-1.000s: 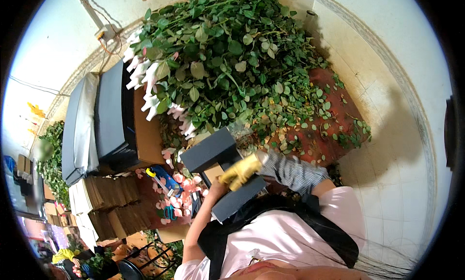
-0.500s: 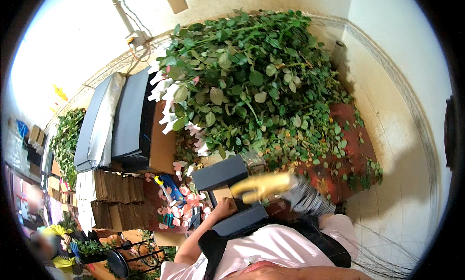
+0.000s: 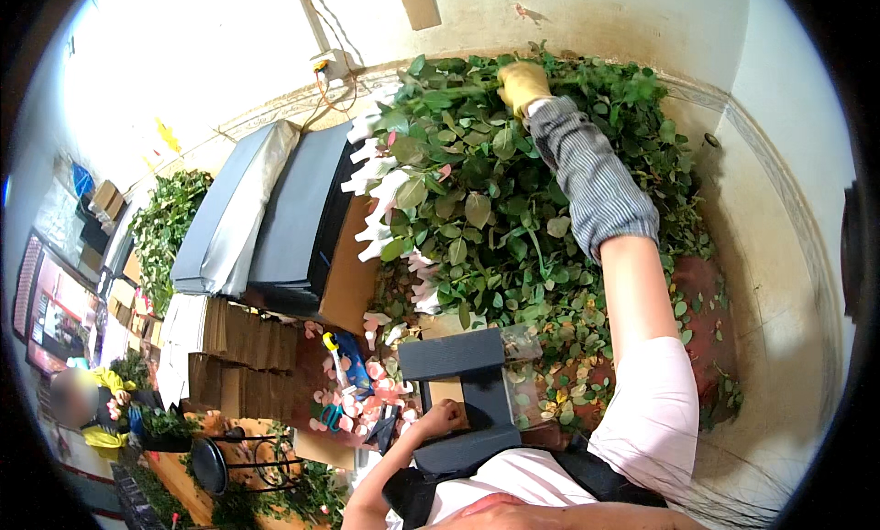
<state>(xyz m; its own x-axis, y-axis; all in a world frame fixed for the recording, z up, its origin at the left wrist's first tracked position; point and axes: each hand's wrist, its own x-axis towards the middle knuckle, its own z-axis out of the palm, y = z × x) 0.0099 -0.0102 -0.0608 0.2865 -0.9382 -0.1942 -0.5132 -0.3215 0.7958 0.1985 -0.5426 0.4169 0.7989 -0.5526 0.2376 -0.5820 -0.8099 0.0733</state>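
Observation:
My right hand [image 3: 524, 84], in a yellow glove with a grey striped sleeve above it, reaches to the far side of a big heap of leafy rose stems [image 3: 477, 209]. Its fingers are curled around a green stem at the top of the heap. White sleeves [image 3: 371, 177] cover the heads along the heap's left end. Close to my body, my bare left hand [image 3: 445, 418] is closed at a brown cardboard piece [image 3: 447, 390]. This piece lies in a dark holder between two padded black blocks [image 3: 451, 353]; the fingertips are partly hidden.
Left of the heap stand tall stacks of dark sheets [image 3: 298, 205], with folded brown cardboard [image 3: 243, 351] below. Pink petals, a blue-and-yellow tool [image 3: 337, 356] and teal-handled scissors [image 3: 332, 417] lie on the red tabletop. A black stool [image 3: 209, 466] and another person [image 3: 110, 406] are farther left.
My right hand has swung from above the padded holder to the far side of the heap and closed on a stem. My left hand stays at the cardboard. The view has shifted.

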